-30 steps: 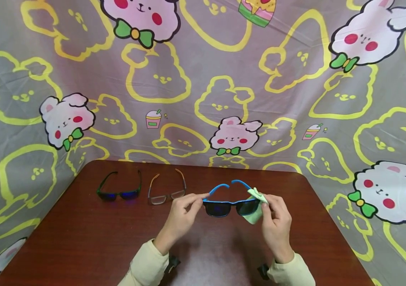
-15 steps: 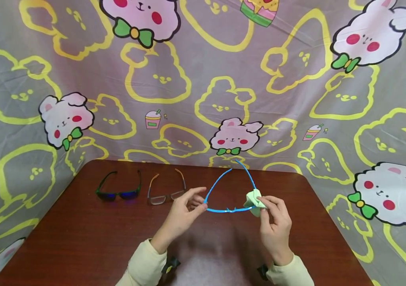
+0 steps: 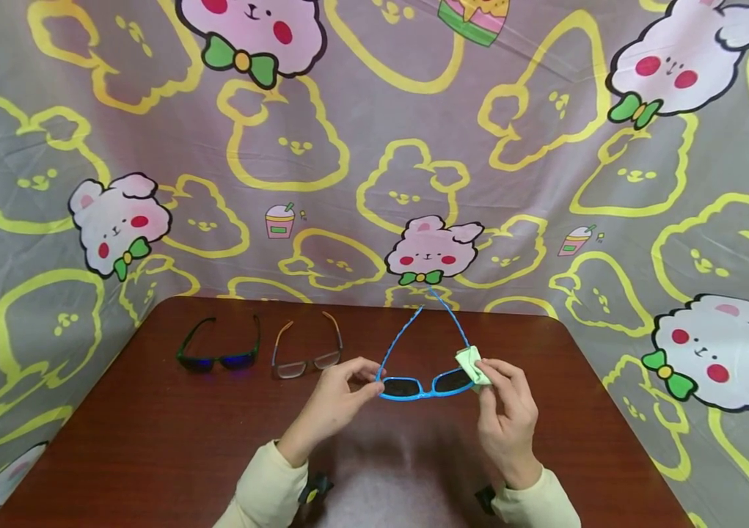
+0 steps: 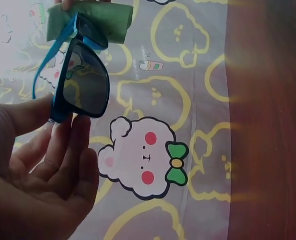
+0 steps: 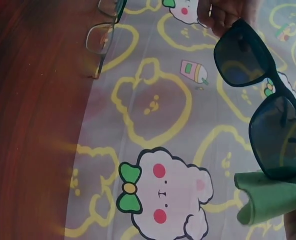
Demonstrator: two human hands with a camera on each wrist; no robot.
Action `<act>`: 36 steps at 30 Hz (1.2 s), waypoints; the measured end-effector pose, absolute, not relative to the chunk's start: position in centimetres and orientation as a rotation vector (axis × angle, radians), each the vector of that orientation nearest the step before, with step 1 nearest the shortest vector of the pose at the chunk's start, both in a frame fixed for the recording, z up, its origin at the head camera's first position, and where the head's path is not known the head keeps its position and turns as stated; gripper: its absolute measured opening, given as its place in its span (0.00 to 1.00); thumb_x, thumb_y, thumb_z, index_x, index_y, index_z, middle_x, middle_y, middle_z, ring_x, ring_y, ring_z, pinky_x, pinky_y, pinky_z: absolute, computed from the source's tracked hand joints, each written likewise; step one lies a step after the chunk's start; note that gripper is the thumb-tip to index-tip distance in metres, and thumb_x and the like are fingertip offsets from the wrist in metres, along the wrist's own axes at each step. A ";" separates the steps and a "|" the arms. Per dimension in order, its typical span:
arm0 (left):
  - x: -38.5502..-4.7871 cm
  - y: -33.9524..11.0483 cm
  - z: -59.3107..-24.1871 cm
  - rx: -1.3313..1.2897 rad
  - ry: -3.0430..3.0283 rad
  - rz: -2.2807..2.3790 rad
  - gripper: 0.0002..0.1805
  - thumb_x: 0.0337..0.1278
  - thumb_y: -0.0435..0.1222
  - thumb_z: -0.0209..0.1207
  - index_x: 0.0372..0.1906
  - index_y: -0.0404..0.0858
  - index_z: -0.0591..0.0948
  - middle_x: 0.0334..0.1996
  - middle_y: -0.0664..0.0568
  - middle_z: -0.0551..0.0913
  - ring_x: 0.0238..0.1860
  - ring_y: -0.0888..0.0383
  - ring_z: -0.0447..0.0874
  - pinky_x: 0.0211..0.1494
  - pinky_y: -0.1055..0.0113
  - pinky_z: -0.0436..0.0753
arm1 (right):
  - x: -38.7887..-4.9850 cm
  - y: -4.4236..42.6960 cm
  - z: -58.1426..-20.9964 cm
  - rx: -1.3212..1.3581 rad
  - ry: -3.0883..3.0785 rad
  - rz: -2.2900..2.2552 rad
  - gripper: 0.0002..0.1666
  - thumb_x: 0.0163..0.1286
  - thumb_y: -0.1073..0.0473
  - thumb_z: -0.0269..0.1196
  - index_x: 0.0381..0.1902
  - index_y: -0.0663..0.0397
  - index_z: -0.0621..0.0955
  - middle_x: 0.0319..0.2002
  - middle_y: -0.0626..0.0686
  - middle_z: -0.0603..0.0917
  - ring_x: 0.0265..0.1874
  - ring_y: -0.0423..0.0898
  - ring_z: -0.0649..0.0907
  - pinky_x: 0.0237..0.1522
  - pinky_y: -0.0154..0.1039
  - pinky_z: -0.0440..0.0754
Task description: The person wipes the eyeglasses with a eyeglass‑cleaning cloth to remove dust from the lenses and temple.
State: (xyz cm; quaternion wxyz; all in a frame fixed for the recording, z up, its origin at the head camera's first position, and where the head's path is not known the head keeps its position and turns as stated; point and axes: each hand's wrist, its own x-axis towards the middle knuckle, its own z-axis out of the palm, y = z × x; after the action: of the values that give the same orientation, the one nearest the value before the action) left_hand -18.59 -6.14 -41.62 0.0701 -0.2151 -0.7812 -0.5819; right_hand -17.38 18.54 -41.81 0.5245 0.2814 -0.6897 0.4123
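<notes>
Blue-framed sunglasses [image 3: 402, 387] with dark lenses are held up above the table, their temples unfolded and pointing away. The left hand [image 3: 334, 396] pinches the frame's left corner between thumb and fingers, as the left wrist view also shows at the hinge. At the other end the right hand [image 3: 508, 411] grips a light green cloth [image 3: 473, 364], which wraps the right corner of the frame. In the right wrist view the cloth [image 5: 272, 197] covers the edge of one lens, and most of the right hand is out of sight.
On the brown table [image 3: 150, 440], to the left, lie dark green sunglasses [image 3: 218, 361] with bluish lenses. Clear eyeglasses [image 3: 308, 364] with orange temple tips lie between them and the left hand. A patterned cloth backdrop [image 3: 321, 183] stands behind the table.
The sunglasses have tilted: lenses faced the camera, then the frame appeared edge-on, and now the lenses show from above with the temples stretched away. The cloth has moved slightly around the right corner.
</notes>
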 end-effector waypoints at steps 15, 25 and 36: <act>-18.0 -5.8 -41.0 -0.482 -2.356 -1.434 0.09 0.50 0.33 0.68 0.38 0.40 0.83 0.29 0.59 0.81 0.33 0.64 0.79 0.38 0.69 0.79 | -15.8 17.6 -39.1 0.613 -1.602 0.939 0.11 0.62 0.64 0.65 0.32 0.73 0.84 0.27 0.63 0.82 0.29 0.46 0.80 0.41 0.25 0.75; -17.6 -5.6 -40.9 -0.404 -2.371 -1.299 0.10 0.48 0.37 0.70 0.36 0.41 0.83 0.28 0.61 0.81 0.32 0.64 0.79 0.35 0.68 0.75 | -16.7 18.4 -40.8 0.639 -1.610 0.790 0.15 0.64 0.61 0.59 0.29 0.70 0.85 0.22 0.59 0.77 0.19 0.45 0.71 0.21 0.29 0.66; -17.1 -5.3 -41.0 -0.403 -2.304 -1.231 0.10 0.46 0.38 0.71 0.36 0.44 0.85 0.28 0.61 0.83 0.24 0.68 0.75 0.30 0.70 0.72 | -17.3 18.3 -41.8 0.673 -1.703 0.614 0.16 0.65 0.61 0.54 0.32 0.63 0.87 0.27 0.58 0.78 0.23 0.52 0.77 0.27 0.40 0.73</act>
State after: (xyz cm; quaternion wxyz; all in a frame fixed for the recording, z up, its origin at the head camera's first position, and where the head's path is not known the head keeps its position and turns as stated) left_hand -17.13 -5.27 -41.05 0.2468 -0.1479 -0.8447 -0.4514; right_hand -17.34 18.28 -41.79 0.5689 0.2867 -0.7250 0.2616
